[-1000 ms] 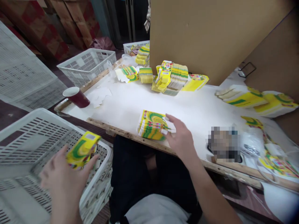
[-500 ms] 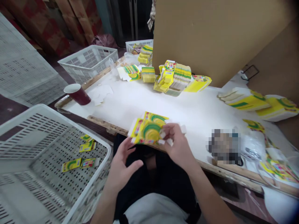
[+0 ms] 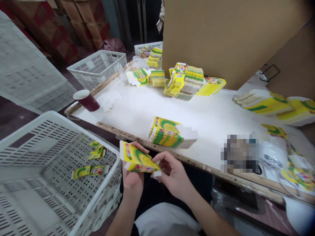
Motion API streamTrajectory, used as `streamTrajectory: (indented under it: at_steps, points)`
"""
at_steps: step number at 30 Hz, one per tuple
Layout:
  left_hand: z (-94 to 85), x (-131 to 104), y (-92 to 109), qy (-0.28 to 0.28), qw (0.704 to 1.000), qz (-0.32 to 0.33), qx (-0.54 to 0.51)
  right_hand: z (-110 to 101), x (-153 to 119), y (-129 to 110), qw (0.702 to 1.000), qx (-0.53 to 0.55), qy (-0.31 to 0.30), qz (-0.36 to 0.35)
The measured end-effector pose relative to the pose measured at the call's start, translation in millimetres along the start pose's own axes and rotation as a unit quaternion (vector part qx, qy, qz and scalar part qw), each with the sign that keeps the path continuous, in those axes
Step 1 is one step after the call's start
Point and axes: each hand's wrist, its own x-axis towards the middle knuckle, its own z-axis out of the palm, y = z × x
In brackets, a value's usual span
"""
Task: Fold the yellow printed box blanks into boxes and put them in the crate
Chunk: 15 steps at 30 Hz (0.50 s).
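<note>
"Yellow carton [image 3: 139, 160]: where is it resting?"

"Between the left hand [image 3: 134, 180] and the right hand [image 3: 172, 175], just off the near edge of the white surface [image 3: 137, 108]."

"What is surrounding it?"

"Brown cardboard [image 3: 209, 39] is standing along the far edge; beyond the left edge, red-marked boxes [image 3: 56, 29] are rising."

"Closer in?"

"White crate [image 3: 56, 196] is sitting beside the near edge's left end. Flat-carton stack [image 3: 167, 134] is lying on the near edge, maroon cup [image 3: 90, 101] is standing by the left corner, and small cartons [image 3: 81, 172] are lying in the crate."

"And the grip?"

"Left hand is cradling one end; right hand is pinching the flapped end, fingers close together."
</note>
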Motion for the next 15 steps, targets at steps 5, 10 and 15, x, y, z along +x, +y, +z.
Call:
streamTrajectory:
  at_steps: [5, 10, 15]
  points:
    - [-20.6, -3.3, -10.2, 0.061, 0.994, -0.017, 0.086, -23.2, 4.9, -11.7, 0.991, -0.103, 0.031, -0.082]
    - [-32.6, 5.4, 33.5, -0.042, 0.981, 0.066, 0.180, -44.3, 7.4, -20.9, 0.908, -0.325, 0.069, -0.256]
    - [-24.5, 4.0, 50.5, -0.240, 0.853, 0.047, 0.461, -42.2, 1.7, -22.2, 0.822, -0.456, -0.029, -0.340]
